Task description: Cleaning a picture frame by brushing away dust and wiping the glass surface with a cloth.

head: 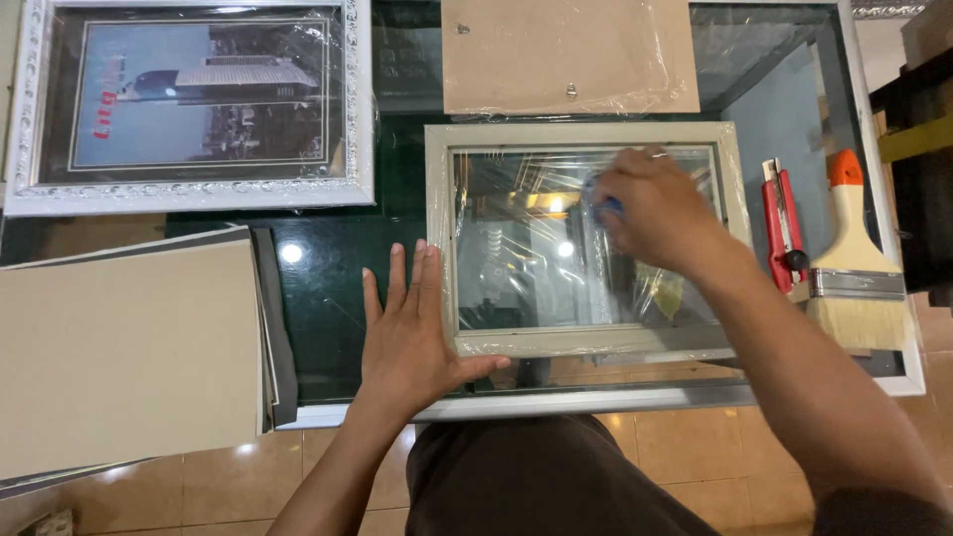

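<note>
Left hand (pixel 407 333) flat, open, pressing pale picture frame (pixel 586 238) corner | right hand (pixel 650 208) on frame's glass, gripping blue object (pixel 599 205) | paintbrush (pixel 852 263), red utility knife (pixel 782 223) right of frame

- Glass table (pixel 328 288) with a pale metal rim lies under both hands; its dark green top mirrors small lamps.
- Tan glossy floor tiles (pixel 218 486) show below the hands, nearest the viewer.
- Dark furniture (pixel 918 169) stands beyond the table edge, right of the right hand.
</note>
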